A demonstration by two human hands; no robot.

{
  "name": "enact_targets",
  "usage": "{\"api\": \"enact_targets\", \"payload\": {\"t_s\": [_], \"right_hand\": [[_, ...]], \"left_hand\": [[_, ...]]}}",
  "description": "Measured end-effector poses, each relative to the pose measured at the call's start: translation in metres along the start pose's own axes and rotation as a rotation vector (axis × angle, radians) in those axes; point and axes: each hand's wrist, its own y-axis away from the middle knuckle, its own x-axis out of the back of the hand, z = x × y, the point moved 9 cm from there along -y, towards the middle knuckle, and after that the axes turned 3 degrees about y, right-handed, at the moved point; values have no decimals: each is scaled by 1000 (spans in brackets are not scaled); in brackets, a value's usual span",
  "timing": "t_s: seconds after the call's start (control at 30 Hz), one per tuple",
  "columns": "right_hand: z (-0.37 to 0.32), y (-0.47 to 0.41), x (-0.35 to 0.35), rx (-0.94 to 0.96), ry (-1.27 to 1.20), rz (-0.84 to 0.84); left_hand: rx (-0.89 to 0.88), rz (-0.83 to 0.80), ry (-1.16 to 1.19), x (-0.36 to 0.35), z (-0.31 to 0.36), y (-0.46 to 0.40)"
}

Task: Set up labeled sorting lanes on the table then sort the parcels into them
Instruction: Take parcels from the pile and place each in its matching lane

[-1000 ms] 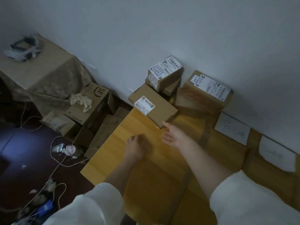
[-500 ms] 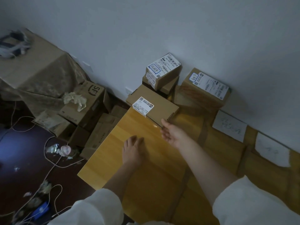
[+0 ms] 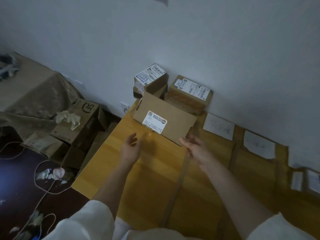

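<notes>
Parcels crowd the far left corner of the wooden table (image 3: 147, 179): a flat parcel (image 3: 166, 118) with a white shipping label lies nearest the person, a small labelled box (image 3: 150, 78) sits stacked on another behind it, and a larger labelled box (image 3: 190, 94) stands against the wall. The right hand (image 3: 195, 148) touches the flat parcel's near corner with loose, uncurled fingers and grips nothing; the left hand (image 3: 129, 149) hovers just off the near edge, fingers spread, empty. With only one corner touched, the flat parcel could pivot or slide toward the table's left edge and drop onto the cartons below. Tape strips divide the tabletop into lanes, each headed by a paper lane label (image 3: 219, 126) at the plain white wall (image 3: 190, 40). Left of the table, an SF carton (image 3: 83, 116), loose cables and scraps litter the dark floor.
</notes>
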Motion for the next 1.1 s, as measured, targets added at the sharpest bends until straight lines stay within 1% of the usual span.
{"api": "enact_targets", "payload": {"t_s": [0.07, 0.2, 0.3, 0.37, 0.47, 0.57, 0.67, 0.77, 0.87, 1.0, 1.1], "right_hand": [[1, 13, 17, 42, 20, 9], [0, 36, 48, 140, 16, 22], [4, 49, 72, 202, 9, 86], [8, 56, 88, 255, 40, 165], [9, 70, 109, 376, 180, 281], [9, 80, 121, 466, 221, 331], [11, 85, 130, 530, 229, 355], [16, 86, 137, 547, 211, 360], [22, 85, 143, 544, 141, 350], [30, 84, 149, 499, 103, 342], [34, 85, 156, 448, 125, 357]], "left_hand": [[-19, 22, 85, -3, 14, 9], [-36, 48, 170, -14, 36, 26], [-55, 43, 236, -28, 49, 44], [-81, 23, 282, -39, 59, 57], [-106, -41, 328, -56, 70, 74], [-80, -107, 369, -69, 70, 82], [-41, -121, 373, -78, 66, 90], [5, -137, 355, -86, 59, 95], [19, -138, 340, -92, 53, 99], [36, -144, 337, -98, 47, 102], [63, -158, 370, -102, 43, 101]]}}
